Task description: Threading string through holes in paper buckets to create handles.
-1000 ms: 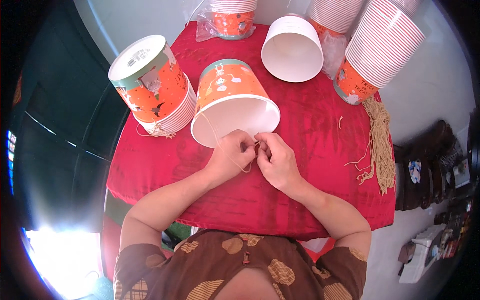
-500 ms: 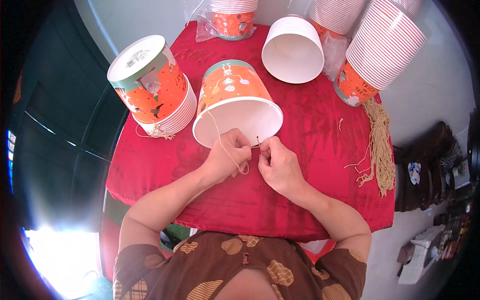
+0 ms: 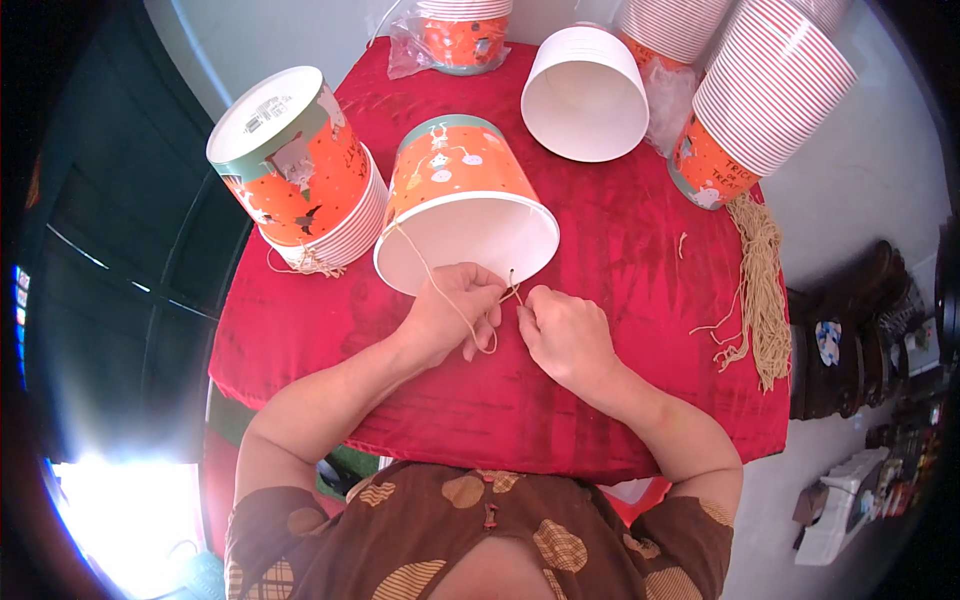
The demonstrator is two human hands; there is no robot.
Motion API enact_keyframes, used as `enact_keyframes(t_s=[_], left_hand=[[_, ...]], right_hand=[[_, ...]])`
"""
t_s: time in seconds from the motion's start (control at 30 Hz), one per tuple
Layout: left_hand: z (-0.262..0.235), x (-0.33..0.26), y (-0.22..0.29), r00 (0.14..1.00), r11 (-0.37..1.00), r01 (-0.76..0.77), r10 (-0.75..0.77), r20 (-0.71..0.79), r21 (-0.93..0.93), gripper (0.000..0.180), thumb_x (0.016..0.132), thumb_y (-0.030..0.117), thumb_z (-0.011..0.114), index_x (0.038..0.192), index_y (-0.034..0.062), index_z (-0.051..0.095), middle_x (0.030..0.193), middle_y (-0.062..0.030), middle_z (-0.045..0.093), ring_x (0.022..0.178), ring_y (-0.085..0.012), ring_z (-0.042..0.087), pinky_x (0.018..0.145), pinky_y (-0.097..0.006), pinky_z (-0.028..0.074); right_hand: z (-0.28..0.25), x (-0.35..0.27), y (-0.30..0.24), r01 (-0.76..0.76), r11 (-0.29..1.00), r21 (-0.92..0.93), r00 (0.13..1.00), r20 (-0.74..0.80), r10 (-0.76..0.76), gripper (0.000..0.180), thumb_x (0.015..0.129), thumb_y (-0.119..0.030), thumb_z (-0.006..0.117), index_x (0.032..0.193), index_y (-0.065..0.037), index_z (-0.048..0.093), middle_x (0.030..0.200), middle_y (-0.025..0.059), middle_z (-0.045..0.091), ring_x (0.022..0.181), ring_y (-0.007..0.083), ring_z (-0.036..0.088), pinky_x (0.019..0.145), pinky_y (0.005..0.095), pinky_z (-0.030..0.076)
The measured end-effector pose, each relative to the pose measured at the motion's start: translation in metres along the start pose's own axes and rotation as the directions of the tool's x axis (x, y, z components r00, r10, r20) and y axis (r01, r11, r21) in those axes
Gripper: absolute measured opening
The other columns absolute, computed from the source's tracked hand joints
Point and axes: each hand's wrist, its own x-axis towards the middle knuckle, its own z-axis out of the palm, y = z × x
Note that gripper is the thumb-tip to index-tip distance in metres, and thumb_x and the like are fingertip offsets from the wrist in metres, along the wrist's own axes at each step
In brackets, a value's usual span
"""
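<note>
Both hands, left hand (image 3: 452, 318) and right hand (image 3: 562, 335), pinch a tan string (image 3: 440, 288) at the rim of the tipped orange bucket (image 3: 466, 205), mid-bench. One end appears attached; tying looks unfinished. Loose strings (image 3: 758, 290) wait at the right edge.

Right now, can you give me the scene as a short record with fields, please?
left hand: pinches thin beige string
right hand: pinches the same string's end beside it
nearest thing: orange paper bucket on its side, the string runs to its rim
surface: red velvet tablecloth
right side: bundle of beige strings
left side: stack of upturned orange buckets
</note>
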Motion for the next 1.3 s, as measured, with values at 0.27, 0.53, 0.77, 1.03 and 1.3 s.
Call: enact_keyframes(t_s=[0.27,0.53,0.77,1.03,1.3], left_hand=[[0.0,-0.002,0.0,0.997,0.998,0.053,-0.054,0.049,0.02,0.015,0.094,0.008,0.056,0.098,-0.0064,0.059,0.064,-0.0071,0.06,0.041,-0.0109,0.054,0.03,-0.023,0.039],[-0.002,-0.002,0.0,0.995,0.998,0.067,-0.065,0.079,-0.02,0.018,0.093,0.007,0.05,0.095,-0.009,0.06,0.064,-0.0076,0.059,0.039,-0.0127,0.054,0.028,-0.023,0.037],[-0.003,-0.001,-0.003,0.995,0.998,0.06,-0.059,0.081,-0.015,0.017,0.094,0.009,0.053,0.096,-0.006,0.06,0.062,-0.0056,0.059,0.039,-0.0102,0.052,0.029,-0.021,0.035],[0.0,-0.002,0.0,1.0,1.0,0.024,-0.024,-0.011,-0.002,0.007,0.088,0.005,0.059,0.09,-0.0018,0.056,0.06,-0.0057,0.056,0.038,-0.0106,0.048,0.03,-0.023,0.033],[-0.001,-0.002,0.0,0.999,0.999,0.03,-0.03,0.013,0.035,0.008,0.086,0.003,0.061,0.09,-0.0017,0.056,0.061,-0.0049,0.055,0.039,-0.0105,0.048,0.031,-0.023,0.033]], right_hand=[[0.01,-0.002,0.0,0.113,0.993,0.033,0.987,-0.116,-0.108,0.011,0.086,-0.012,0.058,0.084,-0.002,0.054,0.073,0.0173,0.062,0.061,0.0362,0.064,0.054,0.0459,0.052],[0.005,-0.004,-0.004,0.157,0.982,0.108,0.984,-0.098,-0.147,0.011,0.082,-0.006,0.06,0.091,-0.002,0.055,0.081,0.018,0.058,0.066,0.037,0.063,0.055,0.047,0.051],[0.007,-0.005,-0.005,0.12,0.983,0.14,0.992,-0.056,-0.113,0.014,0.084,-0.002,0.059,0.097,-0.002,0.063,0.089,0.0164,0.059,0.07,0.0372,0.062,0.057,0.0472,0.05],[0.002,-0.003,-0.003,0.093,0.993,0.068,0.995,-0.043,-0.09,0.015,0.086,-0.013,0.06,0.079,0.0,0.056,0.074,0.0193,0.06,0.063,0.0381,0.063,0.056,0.0481,0.051],[0.005,-0.002,-0.003,0.1,0.99,0.097,0.993,-0.068,-0.094,0.012,0.086,-0.01,0.059,0.083,0.0,0.053,0.077,0.0202,0.061,0.066,0.0396,0.062,0.057,0.0487,0.05]])
